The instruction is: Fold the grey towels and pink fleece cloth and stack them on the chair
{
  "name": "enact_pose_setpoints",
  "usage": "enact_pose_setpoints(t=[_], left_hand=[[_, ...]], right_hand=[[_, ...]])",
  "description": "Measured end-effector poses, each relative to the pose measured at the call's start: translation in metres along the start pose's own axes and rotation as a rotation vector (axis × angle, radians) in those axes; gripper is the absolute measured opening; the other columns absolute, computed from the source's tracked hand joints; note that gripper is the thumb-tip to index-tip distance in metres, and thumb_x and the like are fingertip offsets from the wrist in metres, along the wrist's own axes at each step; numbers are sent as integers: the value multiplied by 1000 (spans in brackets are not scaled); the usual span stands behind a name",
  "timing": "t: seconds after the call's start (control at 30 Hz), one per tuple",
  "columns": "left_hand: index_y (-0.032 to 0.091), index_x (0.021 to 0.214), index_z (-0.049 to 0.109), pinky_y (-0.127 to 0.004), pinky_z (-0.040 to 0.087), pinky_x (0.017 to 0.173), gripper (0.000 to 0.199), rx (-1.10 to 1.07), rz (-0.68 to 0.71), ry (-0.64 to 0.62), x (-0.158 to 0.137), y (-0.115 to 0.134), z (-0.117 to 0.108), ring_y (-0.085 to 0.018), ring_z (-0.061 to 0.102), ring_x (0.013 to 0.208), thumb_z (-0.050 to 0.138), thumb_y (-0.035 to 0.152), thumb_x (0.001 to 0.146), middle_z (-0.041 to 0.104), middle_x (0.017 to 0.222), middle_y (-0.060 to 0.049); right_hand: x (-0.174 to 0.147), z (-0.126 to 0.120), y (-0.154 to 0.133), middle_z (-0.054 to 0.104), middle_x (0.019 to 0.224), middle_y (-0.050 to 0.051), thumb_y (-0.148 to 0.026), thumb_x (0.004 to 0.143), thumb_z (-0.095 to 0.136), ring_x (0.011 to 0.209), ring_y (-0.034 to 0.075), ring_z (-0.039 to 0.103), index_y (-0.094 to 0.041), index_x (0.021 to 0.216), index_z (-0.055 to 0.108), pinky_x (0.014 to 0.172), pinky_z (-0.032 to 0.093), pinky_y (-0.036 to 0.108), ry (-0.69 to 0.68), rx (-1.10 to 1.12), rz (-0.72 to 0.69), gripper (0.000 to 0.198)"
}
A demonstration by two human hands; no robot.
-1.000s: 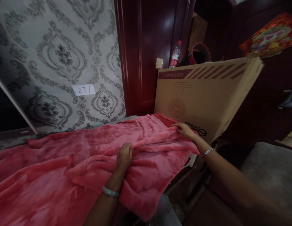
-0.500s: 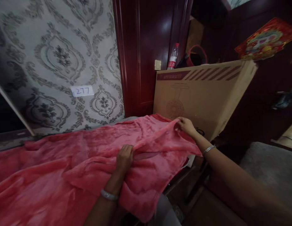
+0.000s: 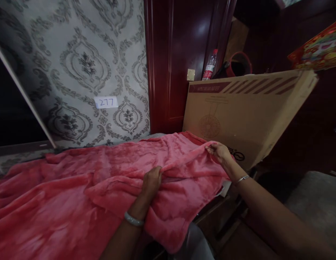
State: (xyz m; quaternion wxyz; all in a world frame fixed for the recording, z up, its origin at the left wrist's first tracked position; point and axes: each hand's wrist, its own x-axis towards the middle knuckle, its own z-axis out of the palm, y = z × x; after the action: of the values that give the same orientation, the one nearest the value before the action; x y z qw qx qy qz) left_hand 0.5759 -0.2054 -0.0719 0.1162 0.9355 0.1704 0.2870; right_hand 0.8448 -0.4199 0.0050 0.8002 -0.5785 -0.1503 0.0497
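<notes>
A pinkish-red plush blanket lies spread and rumpled over the surface in front of me, its near right corner hanging down over the edge. My left hand is closed on a fold near the blanket's middle right. Further right, my right hand pinches the same raised fold between thumb and fingers, close to the cardboard box. The fold runs taut between the two hands. What the blanket lies on is mostly hidden beneath it.
A large cardboard box stands upright behind my right hand. A plastic bottle with a red cap shows above it. A dark screen stands at the left, and a grey cushioned seat is at lower right.
The view has shifted left, so everything sits further right in the picture. My right hand has come a little lower with the fold; both hands keep their grip.
</notes>
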Motion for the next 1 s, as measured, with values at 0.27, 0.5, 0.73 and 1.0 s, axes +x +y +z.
enact_pose_setpoints(t=[0.27,0.5,0.73,1.0], left_hand=[[19,94,65,-26,43,72,20,-158,-254,-102,4,5,-7,-18,68,84,46,26,97,74,90,-6],[22,97,66,-27,46,73,18,-152,-161,-96,-1,8,-7,-19,69,84,49,27,97,74,88,-4],[22,108,66,-29,51,83,22,-134,90,-32,-8,6,-1,-18,68,91,50,17,95,74,100,-5],[16,125,58,-41,47,91,32,80,180,-19,-22,20,-25,-26,61,103,54,26,95,69,111,-11]], right_hand=[[-18,32,12,68,73,0,-17,66,61,74,19,68,-20,93,62,74,60,35,-131,-277,-104,27],[-77,65,36,66,126,14,-16,76,61,115,29,61,-20,120,69,103,46,45,-527,-993,-509,45],[-111,100,84,73,111,7,-20,73,64,98,24,67,-20,146,49,91,52,39,-965,-834,-447,75],[-105,89,93,67,70,3,-37,67,54,68,21,59,-23,69,66,68,50,33,-619,-640,-346,19]])
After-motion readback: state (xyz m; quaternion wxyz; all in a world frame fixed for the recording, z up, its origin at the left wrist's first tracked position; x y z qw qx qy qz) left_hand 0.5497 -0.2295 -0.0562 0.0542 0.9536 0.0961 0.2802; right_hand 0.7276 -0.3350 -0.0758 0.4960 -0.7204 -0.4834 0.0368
